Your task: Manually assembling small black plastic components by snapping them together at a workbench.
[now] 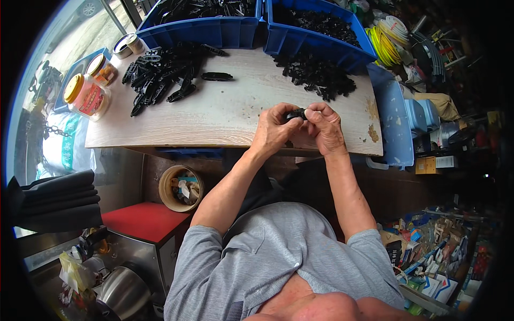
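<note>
Pinching part (pixel 294 114), worn tabletop (pixel 225 115) amid clutter (pixel 436 246)

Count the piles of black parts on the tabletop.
2: the left pile of long parts, in front of the left blue bin, and the right pile of smaller parts, in front of the right blue bin. No other shows.

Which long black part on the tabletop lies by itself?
The long black part lying crosswise just right of the left-hand black pile, nearer than the left blue crate. A gap separates it from that pile, whose parts overlap.
</note>
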A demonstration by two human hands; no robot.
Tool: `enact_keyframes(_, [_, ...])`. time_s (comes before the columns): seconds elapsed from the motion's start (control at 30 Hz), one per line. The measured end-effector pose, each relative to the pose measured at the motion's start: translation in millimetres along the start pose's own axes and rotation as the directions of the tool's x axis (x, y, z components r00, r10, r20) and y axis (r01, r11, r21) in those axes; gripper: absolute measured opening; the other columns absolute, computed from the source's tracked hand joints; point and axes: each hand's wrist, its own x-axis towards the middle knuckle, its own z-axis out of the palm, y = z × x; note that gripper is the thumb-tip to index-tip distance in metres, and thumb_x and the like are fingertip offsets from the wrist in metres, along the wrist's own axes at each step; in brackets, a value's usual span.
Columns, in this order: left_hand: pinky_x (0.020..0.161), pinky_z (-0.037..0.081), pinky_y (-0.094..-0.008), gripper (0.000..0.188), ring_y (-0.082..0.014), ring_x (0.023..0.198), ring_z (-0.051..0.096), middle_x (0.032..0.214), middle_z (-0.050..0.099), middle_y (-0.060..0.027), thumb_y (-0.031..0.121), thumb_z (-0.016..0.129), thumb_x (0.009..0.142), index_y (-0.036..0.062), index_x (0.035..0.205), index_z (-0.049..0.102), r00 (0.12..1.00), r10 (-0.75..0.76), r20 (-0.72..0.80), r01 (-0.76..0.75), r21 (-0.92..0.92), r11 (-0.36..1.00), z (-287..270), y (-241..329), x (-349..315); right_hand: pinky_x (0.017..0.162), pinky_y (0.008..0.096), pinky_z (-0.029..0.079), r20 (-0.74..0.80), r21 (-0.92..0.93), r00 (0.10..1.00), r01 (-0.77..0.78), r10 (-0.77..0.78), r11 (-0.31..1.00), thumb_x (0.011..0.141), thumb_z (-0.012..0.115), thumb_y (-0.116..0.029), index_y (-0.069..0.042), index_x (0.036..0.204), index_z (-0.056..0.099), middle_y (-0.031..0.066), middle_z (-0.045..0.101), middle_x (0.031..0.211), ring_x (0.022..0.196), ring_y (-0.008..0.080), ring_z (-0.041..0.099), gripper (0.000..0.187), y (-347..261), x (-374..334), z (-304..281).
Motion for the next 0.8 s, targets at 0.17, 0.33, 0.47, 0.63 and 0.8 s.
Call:
enact_keyframes(0.17, [0.062, 0.054, -0.0226, 0.021, -0.0078, 0.072, 0.065, 0.083, 0.069, -0.0043, 0.007, 0.069, 0.091, -0.0036, 0.109, 0.066, 1.000, -0.017, -0.001, 0.017, -0.006, 1.000, 2.5, 5.5, 0.4, 0.061, 0.0238, 0.052, -0.002, -0.057, 0.999, -0.035, 0.035, 0.998, 0.087, 0.077, -0.011, -0.009, 0.093, 0.070, -0.0035, 0.062, 0.069, 0.054, 0.0056, 0.053, 0.010, 0.6, 2.3, -5.1])
enact_keyframes(0.33, [0.063, 0.052, -0.0224, 0.024, -0.0081, 0.065, 0.061, 0.080, 0.068, -0.0049, 0.016, 0.071, 0.091, -0.0044, 0.103, 0.068, 0.990, -0.122, -0.070, 0.118, -0.055, 0.991, 3.1, 17.6, 1.8, 0.059, 0.0230, 0.050, 0.041, 0.011, 0.995, -0.092, 0.092, 0.996, 0.087, 0.076, -0.011, -0.009, 0.096, 0.069, -0.0037, 0.062, 0.068, 0.053, 0.0056, 0.052, 0.012, -0.5, 4.2, -2.4])
enact_keyframes(0.47, [0.061, 0.052, -0.0225, 0.023, -0.0086, 0.062, 0.060, 0.080, 0.067, -0.0055, 0.018, 0.071, 0.091, -0.0039, 0.098, 0.069, 0.981, -0.140, -0.133, 0.135, -0.046, 0.990, 4.7, 14.7, 6.0, 0.058, 0.0233, 0.050, -0.012, -0.058, 0.997, -0.081, 0.081, 0.995, 0.087, 0.076, -0.014, -0.008, 0.096, 0.068, -0.0046, 0.059, 0.065, 0.051, 0.0058, 0.050, 0.014, -1.7, 5.3, 1.9])
enact_keyframes(0.63, [0.057, 0.052, -0.0233, 0.018, -0.0094, 0.061, 0.060, 0.078, 0.067, -0.0053, 0.014, 0.071, 0.090, -0.0033, 0.092, 0.069, 0.972, -0.158, -0.173, 0.123, -0.196, 0.973, 5.6, 18.1, 1.7, 0.052, 0.0239, 0.049, -0.014, -0.184, 0.993, -0.119, 0.118, 0.976, 0.088, 0.075, -0.025, -0.008, 0.092, 0.064, -0.0021, 0.056, 0.062, 0.050, 0.0069, 0.051, 0.021, -9.2, 5.0, 5.6])
enact_keyframes(0.8, [0.056, 0.052, -0.0228, 0.013, -0.0087, 0.058, 0.059, 0.075, 0.066, -0.0046, 0.011, 0.069, 0.090, -0.0025, 0.090, 0.069, 0.973, -0.166, -0.161, 0.126, -0.235, 0.964, 2.2, 20.6, -3.1, 0.046, 0.0258, 0.047, 0.070, -0.255, 0.980, -0.163, 0.186, 0.953, 0.087, 0.073, -0.030, -0.010, 0.076, 0.059, -0.0001, 0.051, 0.055, 0.046, 0.0089, 0.047, 0.028, -13.3, 0.9, 10.9])
